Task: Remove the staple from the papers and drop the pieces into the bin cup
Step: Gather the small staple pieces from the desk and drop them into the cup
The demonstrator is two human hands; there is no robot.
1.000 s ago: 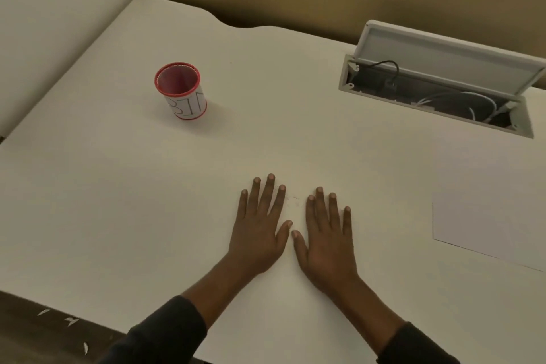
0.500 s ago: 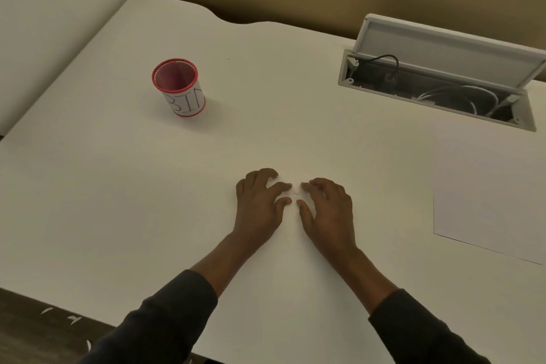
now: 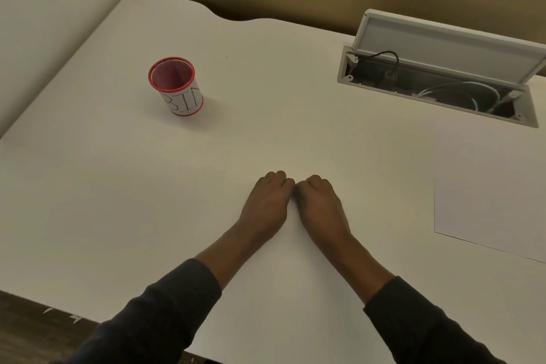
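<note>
My left hand (image 3: 267, 204) and my right hand (image 3: 320, 205) rest side by side on the white desk (image 3: 118, 186), knuckles touching. Both have their fingers curled down and in, closed over the spot between them where a tiny staple lay. The staple and my fingertips are hidden under the hands. Any white paper beneath them cannot be told apart from the desk. The bin cup (image 3: 177, 87), red mesh with a white label reading BIN, stands upright far to the upper left, well apart from both hands.
A single white sheet (image 3: 487, 204) lies at the right edge. An open cable tray (image 3: 437, 91) with its lid raised and wires inside sits at the back right. Beige partition walls close off the left and back. The desk's front edge runs along the lower left.
My fingers went from flat and spread to curled, and both hands closed together over the staple spot. The cup and sheet did not move.
</note>
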